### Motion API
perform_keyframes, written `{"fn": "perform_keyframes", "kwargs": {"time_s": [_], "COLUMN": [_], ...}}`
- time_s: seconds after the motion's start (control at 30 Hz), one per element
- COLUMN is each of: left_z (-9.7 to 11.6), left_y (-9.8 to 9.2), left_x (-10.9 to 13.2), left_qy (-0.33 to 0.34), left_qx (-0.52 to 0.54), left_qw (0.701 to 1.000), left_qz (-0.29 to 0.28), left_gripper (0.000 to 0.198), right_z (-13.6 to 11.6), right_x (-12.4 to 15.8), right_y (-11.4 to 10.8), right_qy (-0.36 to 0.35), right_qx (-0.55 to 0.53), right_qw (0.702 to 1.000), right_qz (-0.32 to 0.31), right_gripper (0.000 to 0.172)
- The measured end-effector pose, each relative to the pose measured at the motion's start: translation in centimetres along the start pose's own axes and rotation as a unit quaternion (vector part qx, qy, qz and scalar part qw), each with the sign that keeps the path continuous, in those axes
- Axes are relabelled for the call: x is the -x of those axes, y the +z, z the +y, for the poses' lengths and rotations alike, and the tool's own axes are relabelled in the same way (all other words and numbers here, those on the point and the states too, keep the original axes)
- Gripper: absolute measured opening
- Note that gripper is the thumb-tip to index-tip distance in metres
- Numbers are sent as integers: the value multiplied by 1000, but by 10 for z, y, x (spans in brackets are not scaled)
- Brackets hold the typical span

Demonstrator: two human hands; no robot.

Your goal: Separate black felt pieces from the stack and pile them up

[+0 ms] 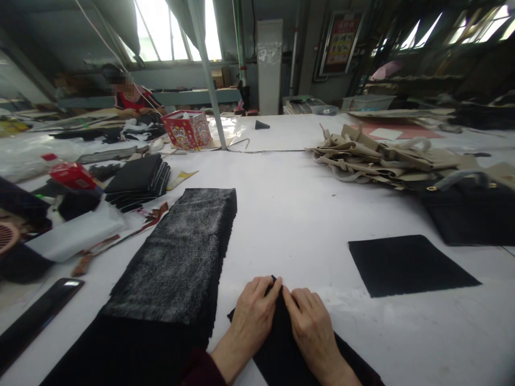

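Observation:
A black fabric piece (282,343) lies on the white table close in front of me, folded, with its narrow top end between my hands. My left hand (255,308) is closed on its left side, thumb and forefinger meeting near the tip. From the right, my right hand (309,321) presses and pinches the same piece with curled fingers. Left of my hands is a tall stack of black fabric pieces (173,252), its upper part grey and fuzzy. Farther right, a single flat black piece (410,265) rests on the table.
Tan scraps (374,155) are heaped at the right, beside a black bag (475,209) with handles. On the left are a folded black stack (139,179), a red-labelled bottle (72,174) and a dark phone-like slab (44,313). A red box (187,130) stands near a pole (209,75); a person (132,96) sits beyond.

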State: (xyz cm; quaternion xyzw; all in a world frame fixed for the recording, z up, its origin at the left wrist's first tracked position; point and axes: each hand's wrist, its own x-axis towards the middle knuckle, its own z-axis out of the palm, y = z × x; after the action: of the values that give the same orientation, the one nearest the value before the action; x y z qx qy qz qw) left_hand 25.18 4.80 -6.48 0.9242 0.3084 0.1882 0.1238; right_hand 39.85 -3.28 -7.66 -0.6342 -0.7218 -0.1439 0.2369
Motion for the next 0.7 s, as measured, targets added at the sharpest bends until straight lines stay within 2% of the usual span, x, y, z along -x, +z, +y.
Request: {"fn": "perform_keyframes", "kwargs": {"time_s": [0.27,0.43,0.5,0.57,0.7], "left_z": [-1,-3,-2,1,5], "left_y": [-3,-20,-26,-28,-21], "left_x": [-3,-3,-2,-2,-6], "left_qy": [-11,-37,-26,1,44], "left_qx": [0,-21,-33,-44,-77], "left_qw": [1000,999,998,999,995], "left_qz": [-7,31,44,26,-49], "left_gripper": [40,42,45,49,47], "right_z": [-1,-2,-2,-2,-3], "right_x": [0,0,0,-1,-4], "right_y": [-1,-2,-1,0,1], "right_qy": [10,11,13,18,34], "right_qx": [8,19,21,23,23], "right_qw": [1000,1000,1000,999,999], "right_qz": [-9,-19,-18,-19,-31], "right_gripper": [33,33,33,33,30]}}
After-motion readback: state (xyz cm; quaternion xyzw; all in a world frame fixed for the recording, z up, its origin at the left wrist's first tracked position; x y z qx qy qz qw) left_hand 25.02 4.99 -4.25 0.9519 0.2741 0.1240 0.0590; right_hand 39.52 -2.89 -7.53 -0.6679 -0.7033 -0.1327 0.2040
